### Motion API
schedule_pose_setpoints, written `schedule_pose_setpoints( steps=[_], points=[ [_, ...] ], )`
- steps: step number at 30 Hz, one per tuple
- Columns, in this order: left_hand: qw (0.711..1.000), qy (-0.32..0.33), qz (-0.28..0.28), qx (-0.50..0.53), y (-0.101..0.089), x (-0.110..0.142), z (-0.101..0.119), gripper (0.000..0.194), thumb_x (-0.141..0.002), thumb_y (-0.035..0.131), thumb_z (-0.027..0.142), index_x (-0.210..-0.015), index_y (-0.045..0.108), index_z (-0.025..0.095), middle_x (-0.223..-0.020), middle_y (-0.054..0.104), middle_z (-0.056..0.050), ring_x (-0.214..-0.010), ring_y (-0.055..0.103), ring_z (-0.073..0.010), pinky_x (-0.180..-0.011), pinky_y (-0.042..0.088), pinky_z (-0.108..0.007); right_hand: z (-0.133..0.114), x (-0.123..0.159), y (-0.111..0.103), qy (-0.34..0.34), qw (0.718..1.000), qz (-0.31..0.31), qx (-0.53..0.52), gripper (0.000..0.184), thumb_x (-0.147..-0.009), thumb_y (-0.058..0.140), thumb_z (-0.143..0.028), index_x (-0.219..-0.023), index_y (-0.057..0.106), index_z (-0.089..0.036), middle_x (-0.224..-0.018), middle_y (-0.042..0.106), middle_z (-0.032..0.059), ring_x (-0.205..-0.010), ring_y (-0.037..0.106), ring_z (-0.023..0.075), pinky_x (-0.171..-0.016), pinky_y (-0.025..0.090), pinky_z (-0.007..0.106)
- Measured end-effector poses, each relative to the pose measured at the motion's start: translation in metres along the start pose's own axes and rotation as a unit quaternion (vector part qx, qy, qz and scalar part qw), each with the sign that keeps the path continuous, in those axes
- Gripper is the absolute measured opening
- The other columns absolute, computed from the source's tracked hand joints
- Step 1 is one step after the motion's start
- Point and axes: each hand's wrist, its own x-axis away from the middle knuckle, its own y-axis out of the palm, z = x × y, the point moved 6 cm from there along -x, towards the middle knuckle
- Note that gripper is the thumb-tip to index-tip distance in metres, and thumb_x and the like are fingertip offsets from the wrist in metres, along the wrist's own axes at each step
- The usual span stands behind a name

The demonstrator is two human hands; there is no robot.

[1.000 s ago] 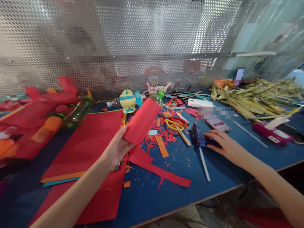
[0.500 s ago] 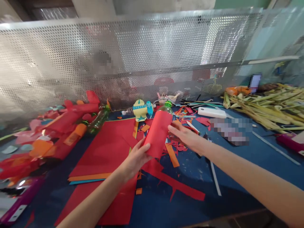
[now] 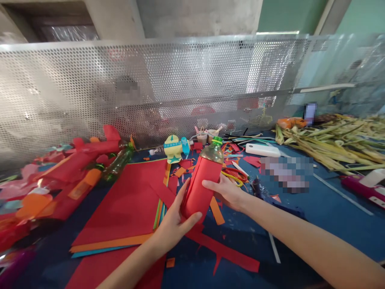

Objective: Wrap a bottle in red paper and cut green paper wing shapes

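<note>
A green plastic bottle (image 3: 213, 153) with a green cap is wrapped round its body in red paper (image 3: 200, 182). It is held tilted above the table, its neck pointing away and slightly right. Around the lower end curls my left hand (image 3: 177, 218), thumb across the front. My right hand (image 3: 227, 190) grips the wrapped side from the right, thumb on the paper and the other fingers hidden behind. An edge of the red paper runs along the bottle's left side. A ragged red strip (image 3: 228, 251) lies on the table below.
Left of the hands lies a stack of red, orange and blue sheets (image 3: 120, 204). Further left are red-wrapped bottles (image 3: 81, 164). Paper scraps, scissors (image 3: 236, 176), a blue glue gun (image 3: 279, 204) and a white box (image 3: 262, 150) lie to the right. A perforated metal panel (image 3: 180, 80) stands behind.
The bottle has turned and come nearer, showing more of its green neck and the paper's edge. My right hand has closed on its side. The view has tilted up a little.
</note>
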Motion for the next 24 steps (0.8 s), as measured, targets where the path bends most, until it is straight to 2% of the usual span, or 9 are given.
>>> schedule_pose_setpoints(
  steps=[4,8,11,14,17,21,24],
  points=[
    [0.998,0.019,0.012,-0.055,0.000,0.003,-0.001,0.076,-0.083,0.060,0.041,-0.146,0.020,0.031,-0.156,0.018,-0.008,-0.136,0.030,-0.0322,-0.106,0.037,-0.044,-0.002,0.003,0.000,-0.010,1.000,0.010,-0.005,0.042,-0.055,0.083,-0.033,-0.088,0.062,-0.019,-0.086,0.069,0.0010,-0.074,0.065,0.0169,-0.076,0.052,0.034],
    [0.999,0.041,0.000,-0.015,0.001,0.003,0.006,0.088,-0.075,0.071,0.039,-0.145,0.019,0.035,-0.154,0.023,-0.009,-0.135,0.031,-0.0330,-0.105,0.039,-0.046,-0.006,0.003,-0.003,-0.016,0.999,0.025,-0.031,0.035,-0.059,0.079,-0.035,-0.084,0.061,-0.019,-0.081,0.070,0.0010,-0.069,0.064,0.0173,-0.070,0.052,0.032],
    [0.998,0.067,-0.010,0.003,0.003,0.004,0.012,0.093,-0.069,0.076,0.037,-0.143,0.020,0.039,-0.150,0.032,-0.007,-0.133,0.037,-0.0309,-0.103,0.041,-0.044,-0.010,0.002,-0.011,-0.008,0.996,0.063,-0.062,0.031,-0.062,0.076,-0.037,-0.081,0.061,-0.019,-0.078,0.070,0.0004,-0.068,0.064,0.0177,-0.067,0.051,0.031],
    [0.997,0.077,0.005,-0.021,0.002,0.006,0.015,0.071,-0.077,0.069,0.038,-0.138,0.032,0.038,-0.147,0.037,-0.006,-0.131,0.041,-0.0280,-0.105,0.039,-0.043,-0.010,0.001,-0.015,0.014,0.993,0.087,-0.083,0.033,-0.060,0.074,-0.039,-0.083,0.059,-0.020,-0.075,0.070,0.0001,-0.070,0.065,0.0198,-0.066,0.051,0.031],
    [0.997,0.067,0.019,-0.035,0.002,0.007,0.013,0.052,-0.085,0.058,0.039,-0.134,0.041,0.035,-0.146,0.037,-0.007,-0.129,0.042,-0.0269,-0.103,0.042,-0.042,-0.008,0.001,-0.015,0.023,0.993,0.083,-0.086,0.036,-0.060,0.075,-0.040,-0.086,0.058,-0.020,-0.078,0.072,0.0015,-0.079,0.067,0.0230,-0.071,0.052,0.034],
    [0.994,0.083,0.036,-0.067,-0.001,0.007,0.011,0.045,-0.087,0.055,0.037,-0.131,0.045,0.038,-0.144,0.038,-0.004,-0.132,0.038,-0.0255,-0.102,0.043,-0.038,-0.005,0.002,-0.012,0.031,0.994,0.066,-0.082,0.043,-0.059,0.077,-0.047,-0.088,0.058,-0.021,-0.087,0.072,0.0035,-0.092,0.066,0.0252,-0.081,0.052,0.038],
    [0.984,0.117,0.055,-0.125,-0.004,0.007,0.014,0.045,-0.089,0.053,0.034,-0.132,0.044,0.039,-0.142,0.038,-0.004,-0.134,0.033,-0.0254,-0.106,0.038,-0.038,-0.006,0.001,-0.012,0.027,0.993,0.071,-0.086,0.047,-0.056,0.079,-0.049,-0.088,0.059,-0.022,-0.090,0.072,0.0032,-0.097,0.065,0.0256,-0.084,0.051,0.038]
  ],
)
